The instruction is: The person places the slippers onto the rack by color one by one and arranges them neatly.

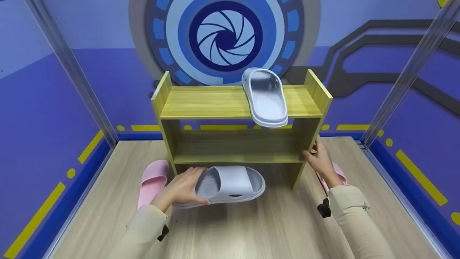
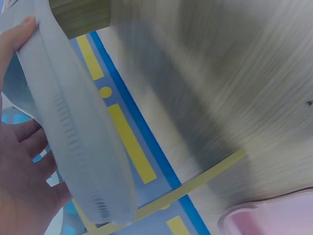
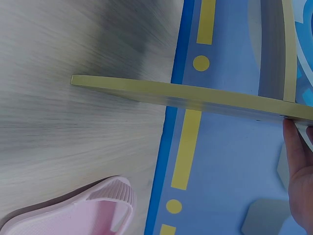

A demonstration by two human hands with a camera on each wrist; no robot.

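Note:
In the head view my left hand (image 1: 183, 187) grips a grey slipper (image 1: 235, 181) at its open heel end, thumb on the near side. This slipper is held sideways above the floor, before the lower part of a wooden shoe rack (image 1: 237, 158), toe pointing right. The left wrist view shows the slipper's (image 2: 83, 132) sole edge between thumb and fingers. My right hand (image 1: 321, 160) holds the rack's right side panel, with the thumb at the front edge. Another grey slipper (image 1: 267, 99) lies on the top shelf, right of the middle, its front end overhanging the shelf edge.
On the floor left of the rack lies a pink slipper (image 1: 154, 181). A second pink slipper (image 1: 339, 174) is on the right, partly hidden by my right arm. Blue printed walls (image 1: 107, 82) with metal corner posts (image 1: 77, 72) enclose the wood-look floor (image 1: 244, 233).

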